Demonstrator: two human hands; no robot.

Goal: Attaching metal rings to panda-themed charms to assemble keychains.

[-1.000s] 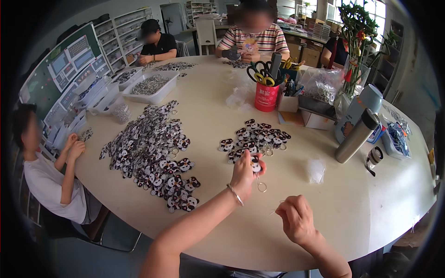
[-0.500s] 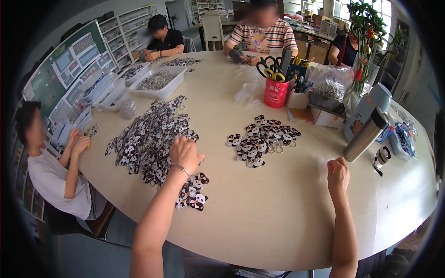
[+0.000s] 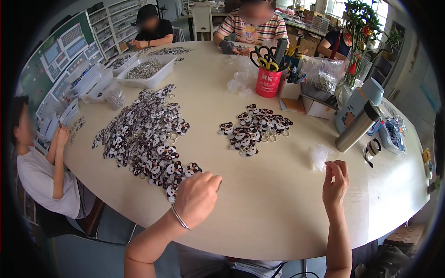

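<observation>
I see my left hand (image 3: pixel 198 197) curled knuckles-up at the near end of the big heap of black-and-white panda charms (image 3: pixel 146 134), fingers bent down onto the last few pieces; whether it already pinches one I cannot tell, since the fingertips are hidden under the hand. That heap lies spread flat across the left of the tabletop (image 3: pixel 278 204), close enough to the edge to pick from without stretching. My right hand (image 3: pixel 336 180) is raised off to the right, fingers loosely gathered near a small wisp of clear plastic bags (image 3: pixel 319 155), thumb and forefinger close together, though I can't make out anything between them. Between the two hands and further in sits a smaller cluster of charms with metal rings (image 3: pixel 255 129), kept apart from the main heap, likely as a sorted batch. Beyond it stand a red cup of scissors (image 3: pixel 269 78), a steel flask (image 3: pixel 357 127), and a white tray of rings (image 3: pixel 146 72) near other people seated around.
</observation>
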